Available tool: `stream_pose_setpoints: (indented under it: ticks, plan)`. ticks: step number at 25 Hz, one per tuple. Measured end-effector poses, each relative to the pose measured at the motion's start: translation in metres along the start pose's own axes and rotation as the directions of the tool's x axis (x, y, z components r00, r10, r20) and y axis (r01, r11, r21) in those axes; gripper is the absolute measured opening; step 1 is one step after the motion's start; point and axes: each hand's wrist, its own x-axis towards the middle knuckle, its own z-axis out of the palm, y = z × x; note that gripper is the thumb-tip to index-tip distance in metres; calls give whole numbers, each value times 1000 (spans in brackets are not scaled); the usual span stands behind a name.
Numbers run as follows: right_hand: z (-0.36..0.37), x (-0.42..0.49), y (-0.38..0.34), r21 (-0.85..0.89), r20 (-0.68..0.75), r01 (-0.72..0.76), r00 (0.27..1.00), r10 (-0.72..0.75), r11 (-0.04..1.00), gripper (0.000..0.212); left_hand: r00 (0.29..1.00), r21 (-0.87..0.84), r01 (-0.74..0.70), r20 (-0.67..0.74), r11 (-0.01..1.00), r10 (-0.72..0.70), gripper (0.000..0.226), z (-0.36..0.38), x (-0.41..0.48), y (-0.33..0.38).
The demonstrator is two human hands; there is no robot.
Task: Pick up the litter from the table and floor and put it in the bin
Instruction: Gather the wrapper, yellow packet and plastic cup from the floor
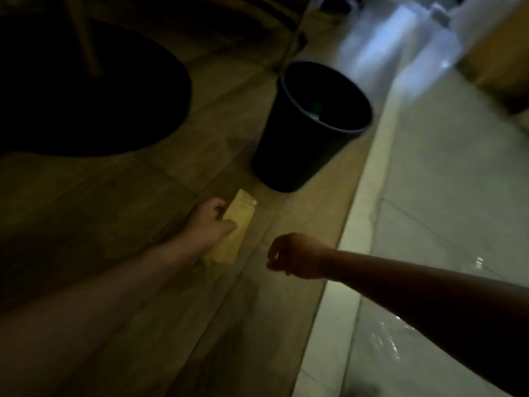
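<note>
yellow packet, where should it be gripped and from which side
Pinch the packet across its narrow width near the middle, coming from its left long edge, as the left hand does. It is flat and long, so a mid-length pinch should balance both ends; the far end points toward the bin.

We see a dim, yellow-tinged picture, softened everywhere by motion blur. The black oval shape [86, 96] upper left and the black round plastic bin [300, 150] sink into shadow. Bluish-white glare smears the pale glossy floor [429, 196] upper right; glints streak it lower right. Edges bow.
</note>
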Motion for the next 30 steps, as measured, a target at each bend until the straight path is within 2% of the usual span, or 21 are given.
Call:
stream_pose_setpoints:
  ticks: [2, 3, 5, 8, 10, 13, 16, 18, 20, 22, 25, 28, 30]
  plan:
    - [9, -19, 32, -105, -35, -18, 999, 15, 994, 26, 992, 45, -20, 126, 999, 14, 55, 27, -20, 7]
    - [15, -23, 46, -88, -51, -33, 998, 29, 996, 25, 987, 51, -25, 157, 998, 17, 54, 37, -26, 5]
    - [30, -31, 71, -86, -59, -74, 996, 69, 994, 23, 987, 50, -25, 159, 998, 17, 53, 49, -30, -5]
    - [37, -53, 105, -235, -77, -86, 995, 70, 968, 22, 984, 86, -31, 175, 996, 16, 63, 59, -29, -11]
    - [36, -79, 134, -220, -137, -101, 988, 72, 970, 21, 985, 140, -57, 171, 988, 33, 70, 76, -24, -4]
    - [43, -124, 194, -144, -269, -187, 952, 144, 972, 22, 973, 270, -113, 224, 956, 52, 67, 132, -24, 14]
    - [45, -142, 262, 18, -374, -301, 883, 285, 954, 41, 922, 337, -196, 384, 921, 56, 72, 188, -35, 15]
    - [39, -131, 297, -18, -339, -298, 900, 275, 954, 61, 871, 380, -276, 488, 883, 62, 84, 212, -43, 11]
    - [26, -106, 315, -97, -321, -239, 926, 197, 966, 77, 819, 385, -379, 562, 841, 112, 95, 226, -45, 9]
    - [17, -72, 323, -204, -321, -153, 943, 82, 967, 84, 811, 429, -437, 568, 791, 140, 95, 227, -48, 15]
    - [12, -27, 333, -285, -330, -108, 944, 8, 952, 79, 847, 546, -418, 523, 726, 95, 99, 224, -46, 23]
    - [8, -5, 351, -383, -292, -59, 954, -60, 922, 62, 928, 662, -261, 373, 703, -6, 97, 236, -37, 37]
    - [5, -1, 364, -343, -338, -36, 937, -88, 939, 56, 954, 689, -165, 293, 706, -63, 89, 253, -35, 54]
